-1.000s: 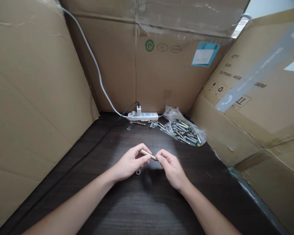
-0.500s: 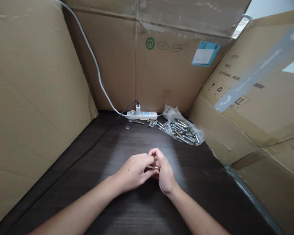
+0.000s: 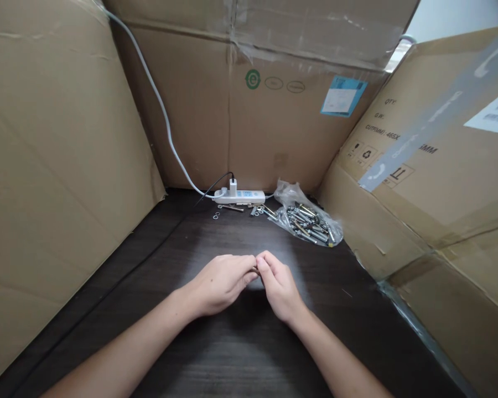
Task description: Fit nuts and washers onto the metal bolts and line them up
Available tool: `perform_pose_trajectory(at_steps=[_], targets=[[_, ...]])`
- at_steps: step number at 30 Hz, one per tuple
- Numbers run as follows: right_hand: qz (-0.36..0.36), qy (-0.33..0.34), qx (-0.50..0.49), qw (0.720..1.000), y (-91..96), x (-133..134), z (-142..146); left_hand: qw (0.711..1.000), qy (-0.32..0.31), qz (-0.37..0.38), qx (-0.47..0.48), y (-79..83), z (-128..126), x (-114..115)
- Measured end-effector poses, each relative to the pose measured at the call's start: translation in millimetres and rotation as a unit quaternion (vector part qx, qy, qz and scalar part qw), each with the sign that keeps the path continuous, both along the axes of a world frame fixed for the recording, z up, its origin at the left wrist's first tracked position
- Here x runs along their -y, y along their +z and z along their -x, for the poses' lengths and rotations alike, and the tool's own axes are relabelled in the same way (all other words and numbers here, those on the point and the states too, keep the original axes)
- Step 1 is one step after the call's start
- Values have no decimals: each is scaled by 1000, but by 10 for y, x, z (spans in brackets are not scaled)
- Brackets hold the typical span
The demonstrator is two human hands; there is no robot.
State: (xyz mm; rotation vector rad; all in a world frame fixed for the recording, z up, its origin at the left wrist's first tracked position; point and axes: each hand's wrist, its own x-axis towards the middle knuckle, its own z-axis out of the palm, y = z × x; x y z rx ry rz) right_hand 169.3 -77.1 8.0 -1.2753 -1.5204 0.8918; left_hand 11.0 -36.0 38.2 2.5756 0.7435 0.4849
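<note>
Fingers (image 3: pixel 245 265) of the left hand (image 3: pixel 221 283) are folded round a brass-coloured metal rod (image 3: pixel 255 270), while the right hand (image 3: pixel 280 284) meets them, its thumb and forefinger closed on the same piece. A second ago the rod slanted in plain view between the two hands; now the hands have come together and only a short sliver shows — the rest is covered. That suggests the work is at one end of the rod, with both grips close about it, though what else the right fingertips may have hold of is hidden. As for its place, the rod lies within the curl of the left fingers, its visible bit running up to the right thumb, held over the dark tabletop (image 3: pixel 238 359). A loose nut that lay by the left hand is out of sight; whether it is covered or taken up, I cannot tell. Off to the left a black cable (image 3: pixel 160 243) runs back across the table. Well beyond the hands lie two washers (image 3: pixel 216 216) and a thin bolt (image 3: pixel 233 208), with a clear plastic bag (image 3: pixel 289 192) of metal fasteners (image 3: pixel 311 224) to their right. Behind them a white power strip (image 3: pixel 255 197) sits before the cardboard wall (image 3: pixel 274 130).
</note>
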Motion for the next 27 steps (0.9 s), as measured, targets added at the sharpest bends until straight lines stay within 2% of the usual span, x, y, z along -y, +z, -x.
perform_pose_trajectory(at_steps=[3,7,10,18,27], targets=[[1,11,14,1000,-14,-16,-22,1000,-9,20,13,-33,47,-81],[2,42,34,999,-31,-27,-54,996,22,80,45,-127,80,-183],[3,45,60,997,-22,-27,-102,993,18,101,51,-161,110,-251],[13,-33,77,996,-78,-107,-269,991,43,108,-69,-156,311,-403],[26,3,94,995,-131,-123,-253,991,38,82,-97,-208,287,-394]])
